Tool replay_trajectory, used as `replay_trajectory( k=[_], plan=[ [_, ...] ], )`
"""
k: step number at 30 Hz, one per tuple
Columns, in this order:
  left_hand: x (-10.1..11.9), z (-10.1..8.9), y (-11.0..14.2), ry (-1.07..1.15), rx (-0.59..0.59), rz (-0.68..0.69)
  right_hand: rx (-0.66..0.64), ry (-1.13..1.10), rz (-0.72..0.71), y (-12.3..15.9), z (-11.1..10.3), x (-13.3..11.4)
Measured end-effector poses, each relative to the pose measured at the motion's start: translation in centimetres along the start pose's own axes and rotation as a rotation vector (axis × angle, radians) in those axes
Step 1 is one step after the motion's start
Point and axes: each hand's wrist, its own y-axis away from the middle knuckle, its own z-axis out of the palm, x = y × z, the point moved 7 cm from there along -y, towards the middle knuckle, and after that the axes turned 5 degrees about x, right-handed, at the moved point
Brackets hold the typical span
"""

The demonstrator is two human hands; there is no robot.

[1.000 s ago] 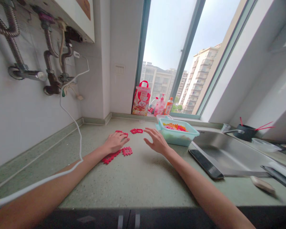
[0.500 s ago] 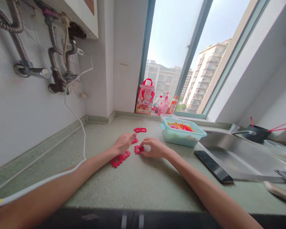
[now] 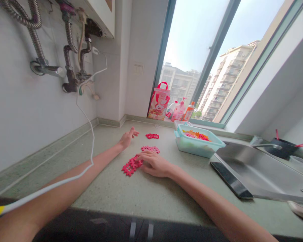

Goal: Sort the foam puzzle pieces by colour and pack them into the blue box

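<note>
Red lattice tiles (image 3: 131, 165) lie joined in a strip on the table (image 3: 151, 195), the right hand (image 3: 154, 164) pressing flat on them, gripping nothing. The left hand (image 3: 127, 137) hovers open and empty near a loose tile (image 3: 152, 136); more pieces wait in the teal tub (image 3: 199, 148), so joining looks barely begun.

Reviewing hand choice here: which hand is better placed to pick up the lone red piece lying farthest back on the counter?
Probably the left hand: open and lifted, it is nearest the lone red piece. The right hand rests on the joined red pieces.
</note>
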Motion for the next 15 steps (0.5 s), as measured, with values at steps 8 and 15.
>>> replay_trajectory(
  k=[8,15],
  plan=[
    [0.0,0.7,0.2,0.009,-0.065,0.027,0.035,0.05,0.034,0.2,-1.1,0.6],
    [0.1,1.1,0.2,0.015,-0.106,0.038,0.077,0.023,0.007,0.2,-1.3,0.0]
  ],
)
